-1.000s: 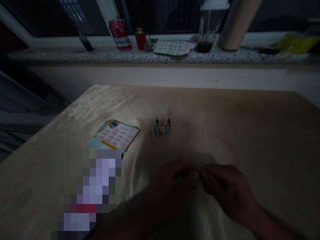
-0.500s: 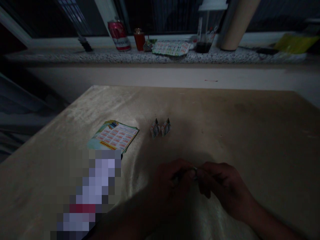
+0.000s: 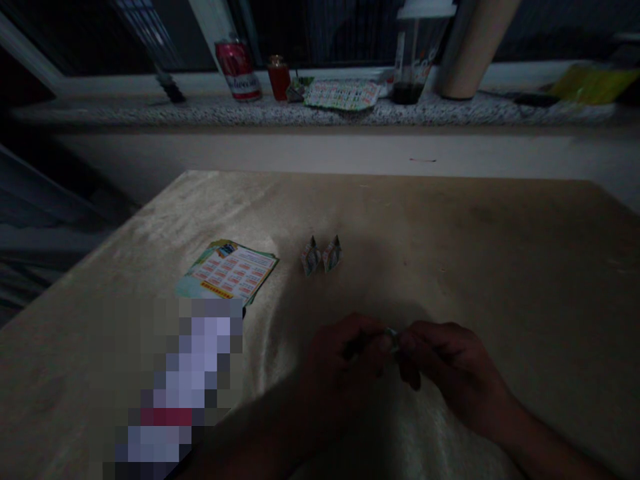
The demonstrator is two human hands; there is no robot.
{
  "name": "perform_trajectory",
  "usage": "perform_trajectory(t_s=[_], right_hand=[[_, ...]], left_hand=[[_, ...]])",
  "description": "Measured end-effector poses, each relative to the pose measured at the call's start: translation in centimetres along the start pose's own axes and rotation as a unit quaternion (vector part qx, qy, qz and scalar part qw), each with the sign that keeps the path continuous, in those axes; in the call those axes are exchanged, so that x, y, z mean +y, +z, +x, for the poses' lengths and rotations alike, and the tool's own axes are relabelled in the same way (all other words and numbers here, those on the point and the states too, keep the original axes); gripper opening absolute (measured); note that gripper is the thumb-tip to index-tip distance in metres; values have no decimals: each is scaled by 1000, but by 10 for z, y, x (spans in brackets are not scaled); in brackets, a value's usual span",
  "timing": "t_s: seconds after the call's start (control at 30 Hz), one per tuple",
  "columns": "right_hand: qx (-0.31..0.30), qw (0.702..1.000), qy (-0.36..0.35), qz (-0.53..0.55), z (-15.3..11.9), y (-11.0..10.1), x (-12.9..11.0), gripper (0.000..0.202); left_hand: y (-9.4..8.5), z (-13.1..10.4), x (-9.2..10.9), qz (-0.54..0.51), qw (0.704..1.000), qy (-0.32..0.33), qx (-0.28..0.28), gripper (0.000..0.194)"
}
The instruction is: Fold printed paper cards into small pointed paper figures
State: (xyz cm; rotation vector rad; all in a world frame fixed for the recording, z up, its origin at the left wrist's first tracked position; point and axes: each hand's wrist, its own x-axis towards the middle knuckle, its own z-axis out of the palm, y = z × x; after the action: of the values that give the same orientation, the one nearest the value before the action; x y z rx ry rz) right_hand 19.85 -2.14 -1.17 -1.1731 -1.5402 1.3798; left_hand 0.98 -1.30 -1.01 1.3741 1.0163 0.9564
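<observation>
My left hand [image 3: 340, 363] and my right hand [image 3: 450, 370] meet low over the table [image 3: 450, 233], fingertips pinched together on a small pale folded paper piece [image 3: 391, 337]. Most of that piece is hidden by the fingers. Farther out on the table stand two small folded paper shapes [image 3: 321, 255], side by side and upright, apart from both hands. To their left lies a small stack of printed colourful sheets [image 3: 227, 272].
The scene is dim. A blurred-out patch [image 3: 175, 393] covers the near left of the table. On the stone windowsill [image 3: 150, 110] behind stand a red can [image 3: 239, 68], a red cup [image 3: 279, 78], a printed sheet [image 3: 343, 94], a dark-based jug [image 3: 417, 53] and a tan cylinder [image 3: 475, 47].
Both hands have shifted a little away from me and leftward, fingers still working on the small paper piece. The folded shapes and the sheets have not moved.
</observation>
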Motion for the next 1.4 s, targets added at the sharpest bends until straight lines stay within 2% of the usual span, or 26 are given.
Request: perform_trajectory(t_s=[0.17, 0.37, 0.6, 0.77, 0.93, 1.1, 1.23, 1.4], right_hand=[[0, 999, -13, 44, 1, -2, -1, 50], [-10, 997, -29, 68, -1, -4, 0, 37], [4, 997, -22, 73, -3, -2, 1, 10], [44, 998, -37, -14, 0, 1, -2, 16], [45, 991, -85, -95, 2, 0, -6, 15], [64, 994, -56, -65, 1, 1, -9, 23], [54, 997, -53, -22, -1, 2, -8, 21], [58, 996, 1, 72, -1, 2, -5, 28]], left_hand=[[1, 1, 4, -77, 997, -15, -26, 20], [-2, 3, 9, -136, 989, -47, -25, 26], [-4, 4, 8, -120, 991, -48, -27, 16], [-4, 6, 2, -57, 998, -36, 9, 19], [-4, 9, 0, -45, 999, 3, 23, 19], [-4, 9, 3, -42, 999, 7, 24, 17], [-2, 8, 5, -89, 995, -36, -7, 9], [-4, 7, 7, -62, 996, -66, 4, 16]])
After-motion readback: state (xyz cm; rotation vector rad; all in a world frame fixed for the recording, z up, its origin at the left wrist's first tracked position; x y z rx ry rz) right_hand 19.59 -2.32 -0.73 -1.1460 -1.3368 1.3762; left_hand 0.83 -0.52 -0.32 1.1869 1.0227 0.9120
